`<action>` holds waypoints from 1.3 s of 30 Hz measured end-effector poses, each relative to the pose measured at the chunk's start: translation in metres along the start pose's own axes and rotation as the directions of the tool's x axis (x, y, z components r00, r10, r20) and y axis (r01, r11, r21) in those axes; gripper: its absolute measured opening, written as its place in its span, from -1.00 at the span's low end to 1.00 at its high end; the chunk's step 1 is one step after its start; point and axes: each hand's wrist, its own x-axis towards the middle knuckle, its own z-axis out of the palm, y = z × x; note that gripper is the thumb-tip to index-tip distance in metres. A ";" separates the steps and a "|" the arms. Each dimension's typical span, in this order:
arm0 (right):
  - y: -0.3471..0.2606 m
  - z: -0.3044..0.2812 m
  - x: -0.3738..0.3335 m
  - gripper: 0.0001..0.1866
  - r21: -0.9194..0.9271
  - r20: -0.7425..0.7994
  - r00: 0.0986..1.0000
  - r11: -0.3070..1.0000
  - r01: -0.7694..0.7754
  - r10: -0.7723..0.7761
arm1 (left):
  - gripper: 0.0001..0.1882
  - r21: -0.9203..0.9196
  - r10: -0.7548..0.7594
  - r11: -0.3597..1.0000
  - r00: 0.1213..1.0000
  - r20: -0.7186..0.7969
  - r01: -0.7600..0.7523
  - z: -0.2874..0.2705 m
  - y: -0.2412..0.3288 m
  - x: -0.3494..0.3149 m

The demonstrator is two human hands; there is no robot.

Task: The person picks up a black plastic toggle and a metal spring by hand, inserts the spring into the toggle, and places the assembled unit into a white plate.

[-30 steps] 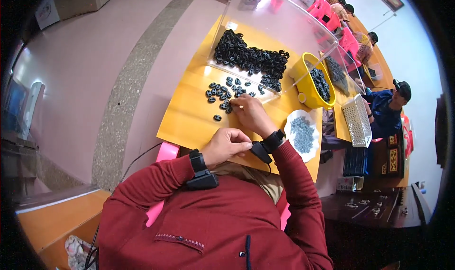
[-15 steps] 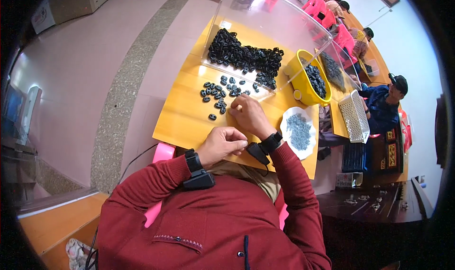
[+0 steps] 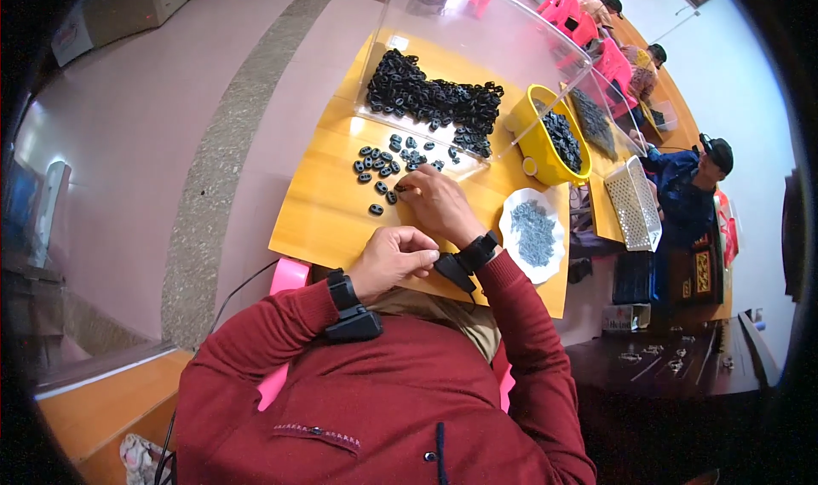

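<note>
My right hand point(image 3: 437, 204) reaches over the wooden table, its fingertips closed on a small black oval two-holed piece point(image 3: 400, 189) at the edge of a loose group. Several matching black pieces point(image 3: 376, 209) lie scattered to its left and beyond it. Nearer to me, my left hand point(image 3: 394, 259) is held in a pinch, thumb against forefinger. Whatever sits between those fingertips is too small to make out. To the right of my right hand stands a white scalloped dish point(image 3: 551, 262) filled with small greyish-clear bits point(image 3: 532, 232).
A clear plastic bin point(image 3: 477, 25), tipped toward me, holds a heap of black pieces point(image 3: 434, 97). Beside it is a yellow tub point(image 3: 577, 177) of dark pieces. A white perforated basket point(image 3: 632, 200) and a seated person point(image 3: 686, 183) are at the right.
My right hand has shifted slightly left, its fingertips now at one of the black pieces. My left hand keeps its pinch almost in place. The whole view has shifted a little.
</note>
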 end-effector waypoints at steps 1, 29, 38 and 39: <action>0.001 0.001 0.000 -0.82 0.000 -0.011 1.000 1.000 -0.007 0.007 | -0.87 -0.001 -0.001 1.000 1.000 -0.012 0.001 0.000 0.001 -0.001; -0.012 -0.004 -0.095 -0.85 0.844 -0.024 0.980 0.530 -0.086 0.198 | -0.88 -0.174 -0.015 0.985 0.989 -0.146 -0.011 0.009 0.006 0.001; -0.014 -0.048 -0.113 -0.87 0.598 -0.203 0.959 0.800 -0.038 0.198 | -0.89 -0.217 -0.007 0.975 0.979 -0.206 -0.039 0.011 0.004 -0.002; -0.006 -0.052 -0.117 -0.89 0.569 -0.273 0.945 0.822 0.007 0.181 | -0.89 -0.217 -0.013 0.976 0.978 -0.209 -0.033 0.011 0.003 -0.003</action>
